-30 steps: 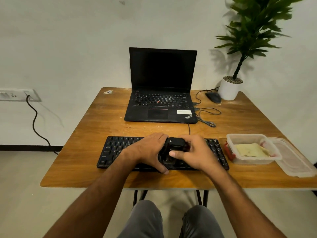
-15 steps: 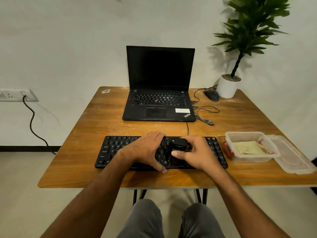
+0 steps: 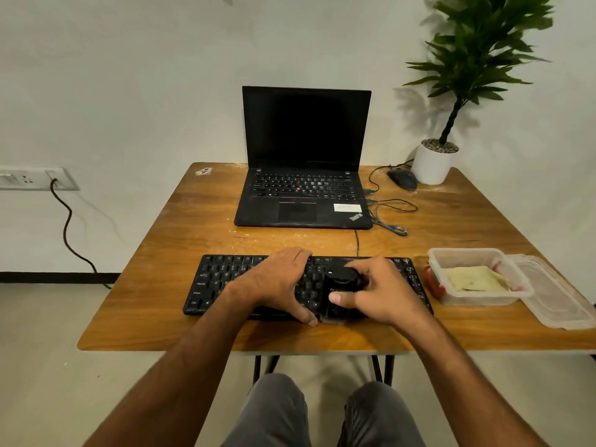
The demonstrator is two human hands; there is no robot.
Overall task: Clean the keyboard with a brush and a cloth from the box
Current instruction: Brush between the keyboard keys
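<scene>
A black keyboard [image 3: 219, 282] lies near the front edge of the wooden table [image 3: 161, 253]. My right hand [image 3: 383, 291] grips a black brush [image 3: 343, 283] and holds it down on the keys right of the keyboard's middle. My left hand [image 3: 277, 282] rests flat on the keys beside it, thumb at the keyboard's front edge. To the right stands an open clear plastic box [image 3: 477, 256] with a yellow cloth [image 3: 474, 279] lying inside.
The box's lid [image 3: 561, 301] lies right of the box at the table's edge. An open black laptop [image 3: 304, 175] stands behind the keyboard, with cables [image 3: 390, 217], a mouse [image 3: 403, 179] and a potted plant [image 3: 435, 162] at the back right.
My right hand has moved the brush to the right along the keyboard and nearer its front edge. My left hand has stayed on the keys.
</scene>
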